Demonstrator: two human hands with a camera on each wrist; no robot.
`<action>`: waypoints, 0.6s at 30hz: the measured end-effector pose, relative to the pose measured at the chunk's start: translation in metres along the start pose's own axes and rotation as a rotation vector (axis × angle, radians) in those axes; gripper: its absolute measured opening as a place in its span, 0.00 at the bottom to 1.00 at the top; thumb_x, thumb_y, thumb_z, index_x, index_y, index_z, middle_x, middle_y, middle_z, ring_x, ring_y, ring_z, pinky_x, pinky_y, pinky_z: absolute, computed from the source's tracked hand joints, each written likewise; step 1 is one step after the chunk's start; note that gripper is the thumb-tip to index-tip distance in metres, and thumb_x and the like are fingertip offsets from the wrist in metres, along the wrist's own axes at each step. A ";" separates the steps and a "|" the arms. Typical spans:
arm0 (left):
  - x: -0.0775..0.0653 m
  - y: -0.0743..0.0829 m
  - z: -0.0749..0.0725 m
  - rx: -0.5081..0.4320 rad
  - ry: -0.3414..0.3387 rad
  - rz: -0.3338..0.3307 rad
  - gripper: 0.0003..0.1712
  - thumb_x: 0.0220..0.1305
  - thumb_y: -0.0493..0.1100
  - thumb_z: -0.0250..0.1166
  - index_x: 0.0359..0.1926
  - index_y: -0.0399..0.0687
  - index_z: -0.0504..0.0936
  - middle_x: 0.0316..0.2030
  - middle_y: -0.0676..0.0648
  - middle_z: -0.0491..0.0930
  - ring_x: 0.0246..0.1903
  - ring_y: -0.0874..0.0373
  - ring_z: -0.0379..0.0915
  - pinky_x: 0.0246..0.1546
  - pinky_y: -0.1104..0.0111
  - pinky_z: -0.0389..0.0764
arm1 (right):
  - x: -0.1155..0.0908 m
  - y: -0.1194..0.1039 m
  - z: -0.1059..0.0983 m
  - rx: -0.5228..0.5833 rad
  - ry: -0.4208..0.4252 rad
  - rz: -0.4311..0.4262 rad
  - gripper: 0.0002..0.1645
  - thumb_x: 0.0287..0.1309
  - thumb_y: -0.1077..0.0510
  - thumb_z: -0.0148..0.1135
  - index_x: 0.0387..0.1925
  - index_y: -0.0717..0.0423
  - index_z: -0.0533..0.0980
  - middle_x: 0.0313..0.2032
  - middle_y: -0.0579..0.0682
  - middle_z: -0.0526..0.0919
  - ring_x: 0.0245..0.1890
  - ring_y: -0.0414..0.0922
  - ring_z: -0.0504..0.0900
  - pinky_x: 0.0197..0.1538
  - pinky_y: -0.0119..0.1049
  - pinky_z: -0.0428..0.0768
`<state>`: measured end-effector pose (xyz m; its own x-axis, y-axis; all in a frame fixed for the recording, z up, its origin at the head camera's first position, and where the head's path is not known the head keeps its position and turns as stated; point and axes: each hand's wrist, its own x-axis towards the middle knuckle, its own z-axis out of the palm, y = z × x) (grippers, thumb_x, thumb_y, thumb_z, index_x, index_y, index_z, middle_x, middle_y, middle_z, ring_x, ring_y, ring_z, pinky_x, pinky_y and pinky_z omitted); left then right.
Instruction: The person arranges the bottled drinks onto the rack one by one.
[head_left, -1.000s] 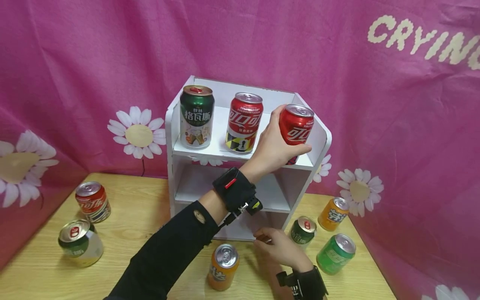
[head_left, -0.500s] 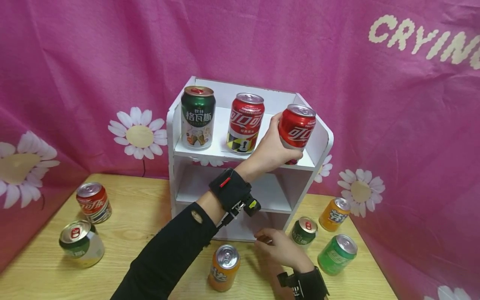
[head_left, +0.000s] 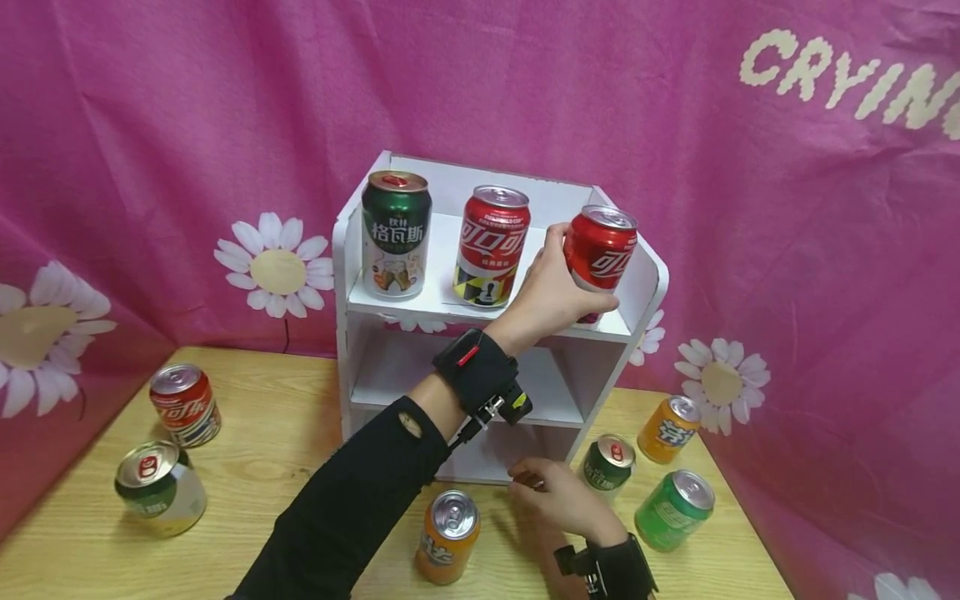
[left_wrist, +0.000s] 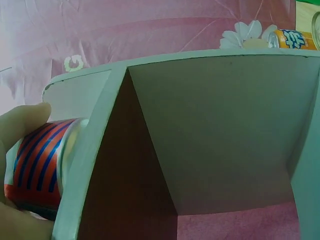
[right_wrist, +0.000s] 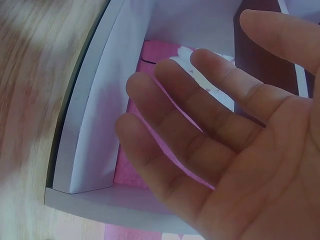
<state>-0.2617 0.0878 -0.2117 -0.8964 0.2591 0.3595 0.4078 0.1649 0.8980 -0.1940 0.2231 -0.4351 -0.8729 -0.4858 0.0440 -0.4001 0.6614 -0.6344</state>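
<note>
My left hand (head_left: 558, 287) grips a red cola can (head_left: 600, 250) at the right end of the top tier of the white shelf (head_left: 592, 387). The can leans slightly right, its lower part partly covered by the thumb. In the left wrist view, the striped lower side of the can (left_wrist: 40, 162) shows between thumb and fingers, its base close over the shelf board. A second red cola can (head_left: 491, 246) stands upright mid-tier, and a green-and-white kvass can (head_left: 395, 233) at the left. My right hand (head_left: 562, 496) hangs relaxed before the shelf's bottom tier, palm bare in the right wrist view.
On the wooden table (head_left: 270, 408) stand an orange can (head_left: 447, 533) in front, a red cola can (head_left: 185, 404) and a kvass can (head_left: 161, 487) at left. Right of the shelf are a kvass can (head_left: 606, 467), a green can (head_left: 673, 508) and another orange can (head_left: 667, 429). A pink curtain (head_left: 480, 83) hangs behind.
My left hand has shifted the cola can a little to the right, toward the shelf's side wall. The right hand has stayed in place.
</note>
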 end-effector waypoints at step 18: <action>0.003 -0.005 0.005 0.078 0.032 0.040 0.57 0.45 0.48 0.76 0.69 0.56 0.49 0.55 0.51 0.67 0.56 0.60 0.60 0.56 0.57 0.68 | 0.000 0.000 0.000 -0.030 0.001 -0.009 0.15 0.64 0.52 0.58 0.43 0.60 0.78 0.39 0.45 0.81 0.38 0.43 0.80 0.42 0.37 0.79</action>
<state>-0.2659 0.0922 -0.2167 -0.8836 0.2371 0.4038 0.4547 0.2291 0.8607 -0.1941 0.2230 -0.4357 -0.8697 -0.4910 0.0501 -0.4156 0.6739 -0.6109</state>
